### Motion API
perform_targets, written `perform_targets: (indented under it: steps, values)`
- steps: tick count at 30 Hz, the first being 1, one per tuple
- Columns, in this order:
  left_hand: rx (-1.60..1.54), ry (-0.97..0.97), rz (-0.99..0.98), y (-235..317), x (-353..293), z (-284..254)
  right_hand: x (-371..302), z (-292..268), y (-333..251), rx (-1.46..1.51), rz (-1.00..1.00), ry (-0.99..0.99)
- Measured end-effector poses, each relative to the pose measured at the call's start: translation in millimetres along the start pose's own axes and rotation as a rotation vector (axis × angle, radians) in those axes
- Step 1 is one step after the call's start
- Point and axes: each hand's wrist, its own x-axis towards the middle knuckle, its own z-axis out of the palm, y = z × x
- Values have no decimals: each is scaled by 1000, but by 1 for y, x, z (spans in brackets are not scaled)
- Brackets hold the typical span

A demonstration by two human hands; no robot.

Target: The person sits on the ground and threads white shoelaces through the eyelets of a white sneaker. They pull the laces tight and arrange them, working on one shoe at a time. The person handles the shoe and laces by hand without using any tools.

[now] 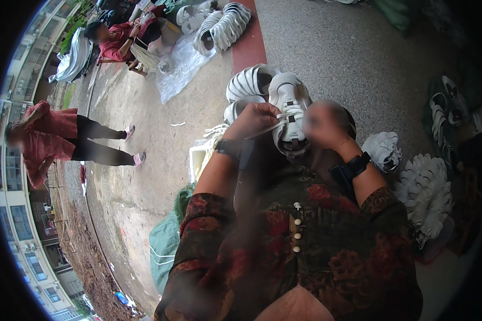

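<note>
I hold a white sneaker (289, 109) upright in front of me, its opening toward me. My left hand (254, 120) pinches a white lace or tongue edge at the shoe's left side. My right hand (326, 125) is blurred; it grips the shoe's right side. Both wrists wear dark bands. Behind the shoe lies a row of white shoes (250, 83) on the ground.
More white shoes lie stacked at my right (426, 192) and far back (222, 27). A green sack (163, 246) sits at my left. One person (59, 142) bends over at left; another (128, 37) sits farther back by a plastic sheet (182, 67).
</note>
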Motion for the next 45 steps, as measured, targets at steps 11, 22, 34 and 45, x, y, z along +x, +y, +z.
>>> perform_targets:
  steps: [11,22,34,45]
  values:
    - [288,410,143,-9,-1,27,4,-4,1,187,69,-71]
    - [795,698,198,-8,-8,54,6,-19,6,-78,39,8]
    - [732,520,94,-1,-16,54,-18,-80,54,271,180,52]
    - [678,517,95,12,-34,67,-2,-25,6,-130,-111,-62]
